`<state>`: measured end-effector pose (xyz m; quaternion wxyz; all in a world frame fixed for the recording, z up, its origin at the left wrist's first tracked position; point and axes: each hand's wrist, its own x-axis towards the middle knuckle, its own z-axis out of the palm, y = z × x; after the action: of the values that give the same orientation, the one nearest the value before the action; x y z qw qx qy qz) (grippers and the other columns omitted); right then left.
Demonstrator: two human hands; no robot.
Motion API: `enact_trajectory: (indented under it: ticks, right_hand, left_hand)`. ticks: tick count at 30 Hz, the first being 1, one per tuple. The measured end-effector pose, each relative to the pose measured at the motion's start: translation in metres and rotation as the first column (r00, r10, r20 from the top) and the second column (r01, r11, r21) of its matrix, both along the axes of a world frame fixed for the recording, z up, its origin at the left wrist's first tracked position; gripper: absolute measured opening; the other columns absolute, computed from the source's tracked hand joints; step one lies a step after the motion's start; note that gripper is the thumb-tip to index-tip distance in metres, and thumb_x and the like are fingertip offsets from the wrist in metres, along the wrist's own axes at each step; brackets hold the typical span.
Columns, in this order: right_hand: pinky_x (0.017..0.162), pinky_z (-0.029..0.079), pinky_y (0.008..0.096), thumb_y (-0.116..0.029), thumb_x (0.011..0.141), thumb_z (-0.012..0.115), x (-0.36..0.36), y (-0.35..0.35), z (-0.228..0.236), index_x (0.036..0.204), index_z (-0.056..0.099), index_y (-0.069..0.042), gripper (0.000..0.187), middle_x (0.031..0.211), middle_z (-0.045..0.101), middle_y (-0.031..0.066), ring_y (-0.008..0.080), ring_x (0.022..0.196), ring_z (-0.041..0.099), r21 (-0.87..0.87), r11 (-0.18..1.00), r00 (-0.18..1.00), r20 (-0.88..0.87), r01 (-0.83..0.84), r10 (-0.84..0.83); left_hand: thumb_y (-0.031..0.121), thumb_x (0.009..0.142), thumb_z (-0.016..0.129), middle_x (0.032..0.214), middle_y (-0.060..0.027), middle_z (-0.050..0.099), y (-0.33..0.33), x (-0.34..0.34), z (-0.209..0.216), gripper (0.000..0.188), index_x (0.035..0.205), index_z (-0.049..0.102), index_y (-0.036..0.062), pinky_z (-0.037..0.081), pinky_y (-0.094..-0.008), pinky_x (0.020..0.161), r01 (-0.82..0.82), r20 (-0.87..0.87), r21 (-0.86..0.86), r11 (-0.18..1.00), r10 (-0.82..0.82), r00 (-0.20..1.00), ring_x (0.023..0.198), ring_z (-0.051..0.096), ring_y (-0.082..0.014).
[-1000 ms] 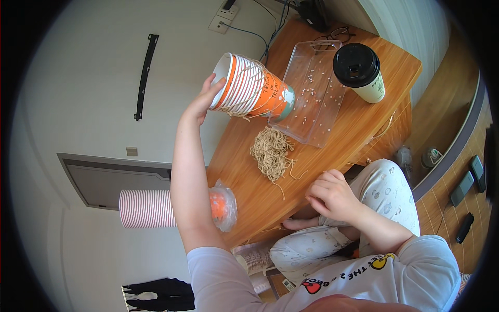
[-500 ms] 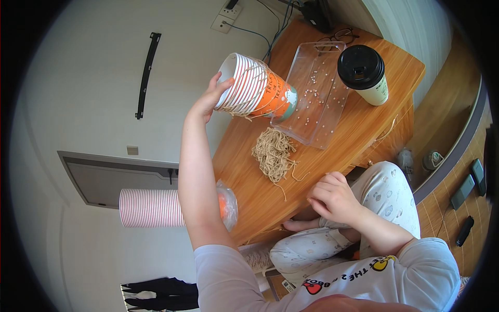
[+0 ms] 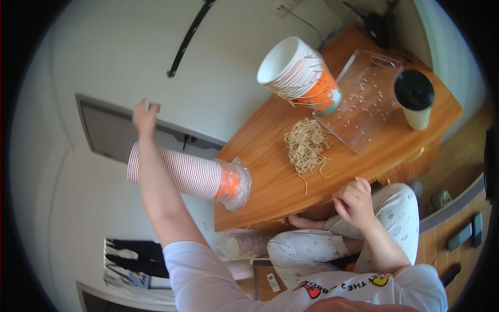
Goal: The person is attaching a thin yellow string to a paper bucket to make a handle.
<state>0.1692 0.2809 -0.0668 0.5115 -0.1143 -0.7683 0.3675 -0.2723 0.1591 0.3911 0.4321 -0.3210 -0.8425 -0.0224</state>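
Note:
My left hand point(image 3: 145, 117) is raised with nothing in it, thumb and fingers apart. It is beyond the open end of a tall stack of striped paper cups point(image 3: 182, 170), and my forearm crosses in front of that stack. The tall stack's orange end sits in clear plastic wrap point(image 3: 240, 184). A shorter stack of nested paper cups point(image 3: 304, 77), wound with thin twine, stands on the wooden table point(image 3: 249, 145). Near it lies a tangled heap of beige twine point(image 3: 305, 145). My right hand point(image 3: 355, 200) rests by the table's front edge, fingers curled together, nothing visible in them.
A clear plastic tray point(image 3: 358, 130) with scattered small pale beads lies beside the shorter cup stack. To its right stands a paper coffee cup with a black lid point(image 3: 415, 96). Cables and a black device point(image 3: 378, 28) are at the table's far end.
My left hand has let go of the shorter cup stack and moved left, over toward the tall stack. The whole view has shifted and tilted. My right hand stays by the table edge.

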Motion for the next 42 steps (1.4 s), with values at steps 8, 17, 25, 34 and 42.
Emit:
enact_trajectory:
  ticks: [8,17,25,34,42]
  right_hand:
    - [0.089,0.038,0.0417,-0.009,0.07,0.07,-0.006,-0.005,0.011,0.081,0.063,-0.012,0.013,0.076,0.06,0.0021,0.0234,0.08,0.055,0.04,0.998,0.999,-0.004,0.048,-0.048]
    - [0.094,0.034,0.0421,-0.007,0.073,0.066,-0.005,-0.012,0.017,0.079,0.061,-0.01,0.008,0.076,0.058,0.0044,0.025,0.084,0.054,0.021,0.999,0.999,0.017,0.041,-0.041]
    - [0.098,0.034,0.0435,-0.007,0.076,0.065,-0.007,-0.017,0.017,0.081,0.062,-0.009,0.006,0.075,0.056,0.0048,0.0254,0.085,0.053,0.028,0.995,0.994,0.052,0.094,-0.095]
    - [0.099,0.034,0.0445,-0.007,0.077,0.064,-0.006,-0.017,0.018,0.082,0.061,-0.007,0.006,0.078,0.057,0.0058,0.0264,0.086,0.054,0.031,0.995,0.993,0.062,0.095,-0.097]
    - [0.099,0.034,0.0449,-0.007,0.078,0.064,-0.005,-0.016,0.018,0.081,0.061,-0.007,0.004,0.077,0.057,0.0068,0.0272,0.086,0.053,0.034,0.995,0.993,0.068,0.093,-0.095]
  left_hand:
    - [0.056,0.094,0.051,0.11,-0.0112,0.068,-0.222,0.009,0.042,0.064,0.112,0.065,-0.0042,0.044,-0.0356,0.094,-0.338,0.463,0.322,0.884,0.165,0.871,0.105,0.06,-0.02]
    - [0.043,0.093,0.06,0.115,-0.0058,0.066,-0.238,0.056,0.055,0.052,0.125,0.061,0.0015,0.037,-0.032,0.1,-0.136,0.638,0.389,0.911,-0.161,0.753,0.11,0.056,-0.0146]
    - [0.018,0.09,0.063,0.101,-0.0038,0.069,-0.226,0.083,0.07,0.03,0.115,0.065,0.0012,0.048,-0.0261,0.082,-0.066,0.681,0.186,0.98,-0.081,0.728,0.089,0.062,-0.0112]
    - [0.009,0.086,0.064,0.083,-0.0001,0.065,-0.225,0.086,0.082,0.016,0.101,0.063,0.0022,0.047,-0.0236,0.067,-0.039,0.674,0.057,0.998,-0.01,0.739,0.073,0.058,-0.0072]
    - [0.007,0.083,0.066,0.078,0.0006,0.063,-0.21,0.092,0.08,0.014,0.096,0.061,0.0053,0.046,-0.0245,0.067,-0.123,0.66,0.016,0.992,0.082,0.747,0.069,0.058,-0.0086]
